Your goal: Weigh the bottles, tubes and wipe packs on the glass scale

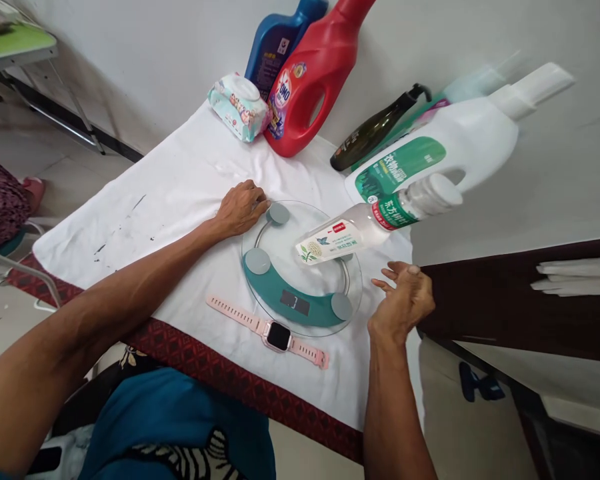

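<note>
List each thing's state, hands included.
Scale: flat, display reading unclear
Clear bottle: capped, standing on scale
Watch: unfastened, screen dark
Wipes pack: lid shut
Red bottle: upright
Blue bottle: upright
White bottle: capped, upright
Pump bottle: upright
Left hand: resting by scale
Right hand: raised, empty
Slippers: on floor

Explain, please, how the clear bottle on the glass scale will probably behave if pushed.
The clear bottle would probably tip easily, standing tall on a narrow base. It may slide on the smooth glass scale. Its clear walls look like plastic, so they might flex.
</note>
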Demonstrator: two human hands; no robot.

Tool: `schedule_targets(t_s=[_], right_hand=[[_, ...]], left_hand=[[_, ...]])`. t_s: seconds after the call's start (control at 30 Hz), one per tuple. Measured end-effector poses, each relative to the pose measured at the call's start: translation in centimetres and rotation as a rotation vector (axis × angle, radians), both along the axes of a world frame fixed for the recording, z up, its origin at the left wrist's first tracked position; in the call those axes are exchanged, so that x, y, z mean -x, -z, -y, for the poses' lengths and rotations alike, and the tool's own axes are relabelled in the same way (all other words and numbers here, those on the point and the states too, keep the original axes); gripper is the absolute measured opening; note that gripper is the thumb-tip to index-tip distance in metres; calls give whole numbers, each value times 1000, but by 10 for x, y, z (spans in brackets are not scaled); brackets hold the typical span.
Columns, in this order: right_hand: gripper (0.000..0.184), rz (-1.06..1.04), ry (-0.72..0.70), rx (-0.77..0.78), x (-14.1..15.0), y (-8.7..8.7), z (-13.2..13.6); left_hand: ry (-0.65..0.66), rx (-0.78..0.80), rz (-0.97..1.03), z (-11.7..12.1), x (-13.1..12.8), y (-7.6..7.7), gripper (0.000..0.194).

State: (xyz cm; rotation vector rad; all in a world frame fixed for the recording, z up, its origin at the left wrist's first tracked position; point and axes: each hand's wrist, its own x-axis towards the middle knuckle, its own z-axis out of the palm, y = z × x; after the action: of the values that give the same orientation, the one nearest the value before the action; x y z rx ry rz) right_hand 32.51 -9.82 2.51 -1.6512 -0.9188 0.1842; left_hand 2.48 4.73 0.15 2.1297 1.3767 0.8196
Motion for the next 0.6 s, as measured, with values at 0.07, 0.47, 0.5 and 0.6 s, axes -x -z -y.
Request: schedule_targets(t_s=[0.07, 0.47, 0.5, 0.6], right_hand=[[58, -63, 66, 17, -15, 23, 0], [64, -90, -69, 83, -29, 38, -1], [63, -80, -72, 86, -28, 38, 0], [63, -68, -71, 87, -27, 38, 2]], left_hand=[[7, -4, 3, -1, 0, 0, 24], [21, -14, -36, -4, 0, -3, 24], [19, -12, -38, -4, 0, -4, 24], [0, 2, -39, -3, 0, -5, 23]])
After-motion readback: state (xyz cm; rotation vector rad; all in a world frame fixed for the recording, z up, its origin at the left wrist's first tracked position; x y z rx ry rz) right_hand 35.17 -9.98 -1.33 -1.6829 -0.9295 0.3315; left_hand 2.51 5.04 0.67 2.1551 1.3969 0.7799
